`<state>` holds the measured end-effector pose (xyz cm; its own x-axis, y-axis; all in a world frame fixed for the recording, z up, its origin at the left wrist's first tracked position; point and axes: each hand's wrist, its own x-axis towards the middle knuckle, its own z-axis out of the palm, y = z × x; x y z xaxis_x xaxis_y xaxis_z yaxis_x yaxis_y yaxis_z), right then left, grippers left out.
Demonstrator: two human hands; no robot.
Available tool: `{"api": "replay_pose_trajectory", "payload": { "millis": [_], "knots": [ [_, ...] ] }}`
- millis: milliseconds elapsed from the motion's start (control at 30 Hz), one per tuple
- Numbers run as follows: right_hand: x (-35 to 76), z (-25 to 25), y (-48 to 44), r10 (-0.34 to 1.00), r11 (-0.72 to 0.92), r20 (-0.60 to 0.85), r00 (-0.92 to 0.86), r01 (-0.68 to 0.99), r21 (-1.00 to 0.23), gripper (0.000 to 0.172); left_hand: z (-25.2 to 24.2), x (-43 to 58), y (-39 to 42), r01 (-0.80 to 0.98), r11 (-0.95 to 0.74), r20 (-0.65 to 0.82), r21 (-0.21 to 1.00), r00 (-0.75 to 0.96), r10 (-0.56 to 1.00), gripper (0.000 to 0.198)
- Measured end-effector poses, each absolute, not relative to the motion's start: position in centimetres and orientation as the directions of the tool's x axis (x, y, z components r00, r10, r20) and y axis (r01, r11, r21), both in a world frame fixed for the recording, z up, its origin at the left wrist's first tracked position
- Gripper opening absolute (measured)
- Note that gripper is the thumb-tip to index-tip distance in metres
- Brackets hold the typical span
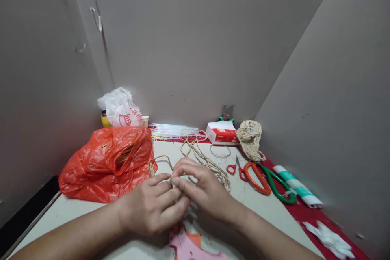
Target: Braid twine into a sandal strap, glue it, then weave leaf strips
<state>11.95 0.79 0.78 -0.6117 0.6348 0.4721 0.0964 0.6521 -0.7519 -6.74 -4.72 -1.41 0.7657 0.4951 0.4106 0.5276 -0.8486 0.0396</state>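
Note:
My left hand [155,207] and my right hand [201,189] meet at the middle of the table, fingers curled and pressed together around a strand of tan jute twine [201,156]. The twine runs from the fingers back across the table in loose loops. A braided end of it [151,167] pokes out just left of my left fingers. Under my hands lies a pink and orange cut-out shape [190,248], partly hidden by them.
A red plastic bag [103,166] lies at the left, a white bag [120,109] behind it. At the right are small red scissors [236,168], large orange-and-green scissors [268,180], a twine ball [250,138], a red-white box [222,133], a striped roll [297,187]. Cardboard walls enclose the table.

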Motion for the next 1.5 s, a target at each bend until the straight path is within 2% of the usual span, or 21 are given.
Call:
{"api": "replay_pose_trajectory", "payload": {
  "millis": [67, 167, 233, 333, 433, 500, 567, 667, 767, 833, 900, 1033, 1133, 1200, 1300, 1367, 1500],
  "knots": [
    [12.6, 0.7, 2.1, 0.733, 0.588, 0.437, -0.522, 0.162, -0.793, 0.019, -1.5, -7.4, -4.3, 0.543, -0.833, 0.541, 0.107, 0.671, 0.507, 0.035],
    [13.7, 0.4, 3.9, 0.834, 0.500, 0.399, -0.380, 0.218, -0.838, 0.030, -2.0, -8.3, -2.9, 0.611, -0.726, 0.682, 0.316, 0.385, 0.622, 0.034],
    [14.1, 0.1, 4.8, 0.850, 0.497, 0.408, -0.333, 0.252, -0.830, 0.037, -2.4, -8.8, -1.6, 0.661, -0.614, 0.655, 0.431, 0.238, 0.717, 0.028],
    [14.3, -0.8, 5.5, 0.837, 0.528, 0.402, -0.371, 0.357, -0.771, 0.045, -3.1, -9.6, 0.0, 0.716, -0.457, 0.565, 0.527, 0.106, 0.818, 0.023],
    [14.1, -2.0, 6.0, 0.785, 0.618, 0.418, -0.458, 0.535, -0.576, 0.040, -3.5, -10.2, 0.9, 0.732, -0.342, 0.487, 0.589, 0.016, 0.873, 0.021],
    [13.9, -2.6, 6.1, 0.737, 0.674, 0.460, -0.494, 0.586, -0.451, 0.021, -3.6, -10.5, 1.1, 0.765, -0.258, 0.434, 0.591, -0.031, 0.900, 0.018],
    [13.8, -2.8, 6.0, 0.711, 0.698, 0.492, -0.502, 0.589, -0.407, 0.009, -3.5, -10.6, 1.1, 0.825, -0.159, 0.366, 0.542, -0.062, 0.929, 0.015],
    [13.7, -2.7, 5.5, 0.732, 0.675, 0.475, -0.488, 0.613, -0.410, 0.023, -3.5, -10.6, 1.1, 0.906, -0.040, 0.261, 0.421, -0.079, 0.962, 0.018],
    [13.4, -2.7, 5.0, 0.741, 0.665, 0.463, -0.486, 0.624, -0.410, 0.034, -3.8, -10.4, 1.1, 0.937, 0.002, 0.175, 0.349, -0.067, 0.982, 0.018],
    [13.1, -2.8, 4.7, 0.729, 0.679, 0.465, -0.502, 0.614, -0.403, 0.033, -4.1, -10.3, 1.2, 0.931, -0.001, 0.136, 0.366, -0.052, 0.989, 0.014],
    [12.9, -2.9, 4.5, 0.721, 0.690, 0.457, -0.521, 0.601, -0.404, 0.029, -4.6, -10.1, 1.3, 0.904, -0.017, 0.121, 0.427, -0.039, 0.992, 0.019],
    [12.7, -3.0, 4.5, 0.718, 0.695, 0.440, -0.539, 0.577, -0.429, 0.024, -5.0, -9.6, 1.4, 0.756, -0.107, 0.175, 0.645, -0.009, 0.985, 0.030],
    [12.7, -2.7, 4.4, 0.722, 0.692, 0.438, -0.535, 0.544, -0.475, 0.021, -4.4, -9.0, 1.1, 0.497, -0.110, 0.129, 0.861, -0.003, 0.992, 0.031],
    [12.7, -2.5, 4.1, 0.727, 0.685, 0.426, -0.538, 0.523, -0.508, 0.020, -3.7, -8.5, 0.7, 0.299, -0.060, 0.060, 0.952, 0.009, 0.998, 0.031],
    [12.7, -2.1, 3.6, 0.728, 0.677, 0.387, -0.566, 0.507, -0.533, 0.020, -2.6, -8.0, 0.1, 0.047, 0.034, -0.036, 0.998, 0.050, 0.998, 0.030],
    [12.6, -1.8, 3.4, 0.716, 0.687, 0.389, -0.579, 0.490, -0.536, 0.019, -2.2, -7.8, -0.1, -0.058, 0.109, -0.105, 0.992, 0.079, 0.991, 0.027],
    [12.7, -1.5, 3.1, 0.616, 0.787, 0.580, -0.533, 0.438, -0.434, 0.009, -2.0, -7.7, -0.4, -0.161, 0.209, -0.184, 0.965, 0.153, 0.971, 0.025]
  ]
}}
